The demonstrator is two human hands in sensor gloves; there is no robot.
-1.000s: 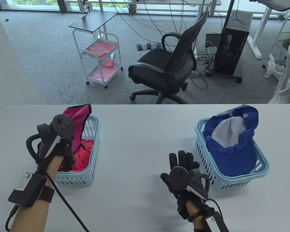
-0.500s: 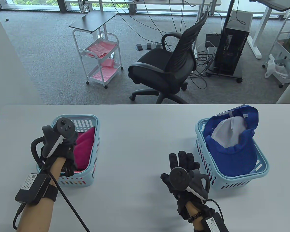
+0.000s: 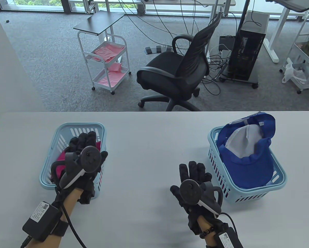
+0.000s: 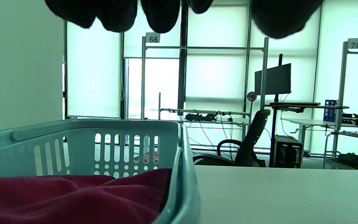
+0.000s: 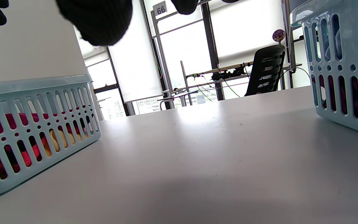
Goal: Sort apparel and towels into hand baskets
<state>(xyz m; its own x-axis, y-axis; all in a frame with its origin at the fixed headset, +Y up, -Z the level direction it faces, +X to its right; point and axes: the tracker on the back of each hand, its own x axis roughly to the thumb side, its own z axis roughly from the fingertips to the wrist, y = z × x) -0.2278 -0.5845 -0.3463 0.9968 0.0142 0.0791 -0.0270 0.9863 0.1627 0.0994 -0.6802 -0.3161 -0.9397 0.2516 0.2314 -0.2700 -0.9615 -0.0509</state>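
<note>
1. The pink cloth lies inside the left basket, a pale blue slotted hand basket standing on the left part of the worktop. In the left wrist view the cloth shows as a dark red crumpled heap reaching up to the basket's near rim.
2. The left hand is spread over that basket, fingers extended and apart above the cloth. Whether the fingertips touch the fabric cannot be told; it grips nothing that shows.
3. The right hand lies flat and open on the worktop, fingers stretched forward and holding nothing, just beside the near left corner of the right basket.
4. The right basket, also pale blue and slotted, stands on the right part of the worktop, well apart from the left one. A blue cap fills it, its pale lining facing up and its crown rising above the far rim.
5. In the right wrist view both baskets frame a bare stretch of worktop, with red and yellowish fabric showing through the left one's slots.
</note>
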